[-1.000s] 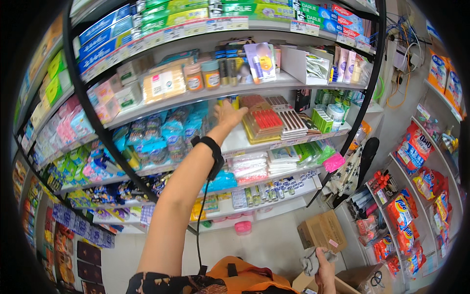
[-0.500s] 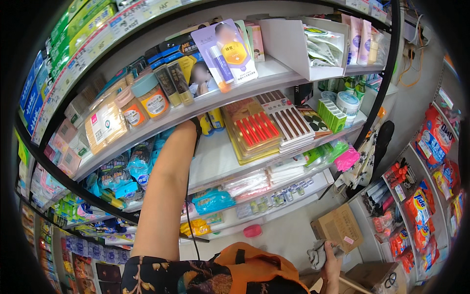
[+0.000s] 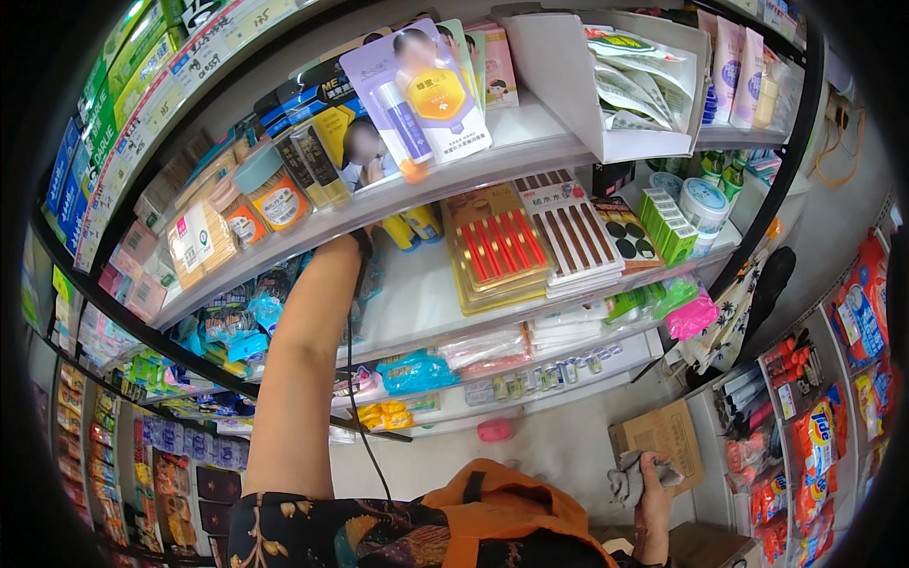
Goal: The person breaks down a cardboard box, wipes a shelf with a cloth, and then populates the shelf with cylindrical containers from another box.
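Observation:
My left arm (image 3: 303, 360) reaches into the middle shelf, with the hand hidden under the upper shelf's front edge. Near the black wrist band are yellow-and-blue cylinders (image 3: 402, 227) and blue bagged items (image 3: 265, 312). To their right lie stacked carded red sticks (image 3: 492, 251), carded brown sticks (image 3: 566, 237), green boxes (image 3: 668, 227) and white tubs (image 3: 703, 210). Above stand toothpick jars (image 3: 276, 196), a purple blister card (image 3: 417, 90) and a white carton of packets (image 3: 644, 95). Low at the right, my right hand (image 3: 655, 488) is closed on a crumpled grey cloth (image 3: 627, 478).
A lower shelf holds blue packs (image 3: 417, 372) and small bottles. Below are a pink plastic item (image 3: 494, 429) and a cardboard box (image 3: 670, 426) on the floor (image 3: 530, 454). Side racks hold orange detergent bags (image 3: 819, 426). A black cord hangs beside my left arm.
My left hand has gone from visible at the middle shelf to hidden beneath the upper one. The view has moved closer to the shelves. My right hand still grips the cloth.

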A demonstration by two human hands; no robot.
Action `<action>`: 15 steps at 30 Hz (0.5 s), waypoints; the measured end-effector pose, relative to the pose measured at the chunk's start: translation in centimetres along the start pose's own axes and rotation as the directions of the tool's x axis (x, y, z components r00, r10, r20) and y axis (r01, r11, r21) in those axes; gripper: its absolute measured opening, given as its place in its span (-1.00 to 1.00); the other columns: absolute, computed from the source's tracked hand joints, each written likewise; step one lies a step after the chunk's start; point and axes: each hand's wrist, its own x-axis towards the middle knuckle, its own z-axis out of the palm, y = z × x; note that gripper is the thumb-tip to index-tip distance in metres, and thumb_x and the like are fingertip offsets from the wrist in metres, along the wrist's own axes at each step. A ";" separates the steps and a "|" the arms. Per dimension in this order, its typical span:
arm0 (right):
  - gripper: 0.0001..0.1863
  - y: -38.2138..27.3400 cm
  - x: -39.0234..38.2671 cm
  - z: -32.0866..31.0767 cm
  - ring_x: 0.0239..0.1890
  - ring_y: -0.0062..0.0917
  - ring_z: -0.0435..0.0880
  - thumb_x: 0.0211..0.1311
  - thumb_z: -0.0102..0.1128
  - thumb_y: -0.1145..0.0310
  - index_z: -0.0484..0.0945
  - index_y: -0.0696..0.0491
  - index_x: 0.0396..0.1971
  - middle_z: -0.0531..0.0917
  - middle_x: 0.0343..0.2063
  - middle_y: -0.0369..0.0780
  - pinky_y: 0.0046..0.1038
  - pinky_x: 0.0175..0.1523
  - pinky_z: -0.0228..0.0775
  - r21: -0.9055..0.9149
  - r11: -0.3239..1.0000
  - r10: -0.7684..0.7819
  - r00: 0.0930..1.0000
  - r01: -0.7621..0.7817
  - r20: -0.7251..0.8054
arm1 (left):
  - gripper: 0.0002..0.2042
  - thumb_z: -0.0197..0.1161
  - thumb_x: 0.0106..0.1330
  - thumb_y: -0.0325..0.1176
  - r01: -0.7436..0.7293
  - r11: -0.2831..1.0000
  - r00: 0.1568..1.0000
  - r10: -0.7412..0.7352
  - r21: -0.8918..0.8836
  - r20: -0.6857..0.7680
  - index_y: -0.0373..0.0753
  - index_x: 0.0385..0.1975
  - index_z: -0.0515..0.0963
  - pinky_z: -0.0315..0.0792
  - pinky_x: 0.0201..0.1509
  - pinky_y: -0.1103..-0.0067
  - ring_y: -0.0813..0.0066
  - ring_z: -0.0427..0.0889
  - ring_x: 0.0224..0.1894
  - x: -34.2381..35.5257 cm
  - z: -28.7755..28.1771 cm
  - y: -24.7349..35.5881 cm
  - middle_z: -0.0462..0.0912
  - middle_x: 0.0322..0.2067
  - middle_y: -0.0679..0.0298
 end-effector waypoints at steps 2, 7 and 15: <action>-0.85 -0.4 0.0 -0.1 -0.27 -0.62 0.46 0.23 0.30 0.34 0.56 0.07 -0.30 0.53 -0.32 -0.33 -0.54 -0.15 0.37 0.015 1.000 0.016 1.000 -0.016 -0.017 | -0.13 0.35 -0.08 0.13 -0.040 0.999 0.999 0.040 0.004 0.026 -0.13 0.28 0.27 0.18 0.35 0.28 0.04 0.26 0.31 -0.2 -0.6 -0.3 0.24 0.29 -0.06; -0.85 -0.9 -0.2 1.2 -0.28 -0.68 0.40 0.24 0.29 0.33 0.54 0.07 -0.35 0.50 -0.35 -0.38 -0.59 -0.11 0.27 -0.097 0.994 -0.051 0.998 0.047 -0.040 | -0.11 0.36 -0.09 0.12 -0.133 0.991 0.987 0.132 0.001 0.090 -0.14 0.29 0.25 0.17 0.36 0.28 0.04 0.25 0.32 0.6 -1.7 -0.8 0.23 0.29 -0.06; -0.81 -0.9 1.4 2.1 -0.34 -0.71 0.37 0.27 0.24 0.25 0.54 0.07 -0.36 0.47 -0.44 -0.43 -0.62 -0.20 0.24 -0.061 0.993 0.106 0.990 -0.101 0.095 | -0.09 0.38 -0.11 0.12 -0.215 0.977 0.962 0.214 -0.012 0.172 -0.16 0.30 0.23 0.16 0.37 0.28 0.03 0.23 0.32 0.5 -1.7 0.4 0.22 0.29 -0.07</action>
